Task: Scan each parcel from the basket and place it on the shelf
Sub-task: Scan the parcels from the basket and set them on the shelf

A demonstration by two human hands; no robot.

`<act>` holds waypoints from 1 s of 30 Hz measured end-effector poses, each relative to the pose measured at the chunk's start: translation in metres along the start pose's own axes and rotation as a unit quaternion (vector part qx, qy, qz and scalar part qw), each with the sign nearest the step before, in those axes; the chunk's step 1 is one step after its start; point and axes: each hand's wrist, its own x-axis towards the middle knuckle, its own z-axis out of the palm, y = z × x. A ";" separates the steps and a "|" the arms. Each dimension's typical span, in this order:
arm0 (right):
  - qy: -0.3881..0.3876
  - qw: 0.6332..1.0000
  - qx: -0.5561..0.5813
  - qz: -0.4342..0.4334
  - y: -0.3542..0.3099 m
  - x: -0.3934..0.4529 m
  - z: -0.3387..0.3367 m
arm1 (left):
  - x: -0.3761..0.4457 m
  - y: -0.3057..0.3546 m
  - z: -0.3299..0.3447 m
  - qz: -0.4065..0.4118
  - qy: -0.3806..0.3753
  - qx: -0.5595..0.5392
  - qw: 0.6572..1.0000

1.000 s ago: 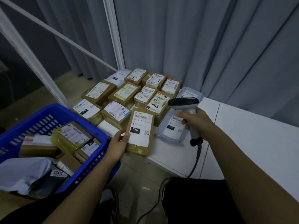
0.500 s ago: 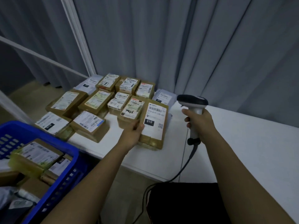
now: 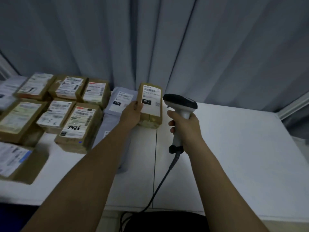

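Progress: many labelled parcels (image 3: 78,126) already laid out on the white shelf (image 3: 234,148); judged well along, remaining count unknown.
Parcel in hand (image 3: 151,102): brown box marked 010, at the row's right end, lower edge at the shelf, beside a grey mailer (image 3: 120,104).
Left hand (image 3: 132,113): fingers clamped on the box's left edge.
Right hand (image 3: 187,126): fingers wrapped round the scanner (image 3: 181,104) handle.
Basket: out of view, contents unknown.

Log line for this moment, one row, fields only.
left hand: holds 010 parcel at shelf | right hand: grips scanner beside it | release: not yet
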 end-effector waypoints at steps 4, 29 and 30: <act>-0.011 1.000 -0.016 0.010 0.007 0.008 0.004 | 0.018 0.000 -0.001 -0.025 0.042 0.055 0.997; -0.463 0.853 -0.227 -0.083 0.029 -0.247 0.201 | -0.351 -0.106 -0.291 -0.214 0.200 0.033 0.955; -0.472 0.844 -0.239 -0.082 0.035 -0.256 0.210 | -0.365 -0.118 -0.298 -0.239 0.198 0.030 0.950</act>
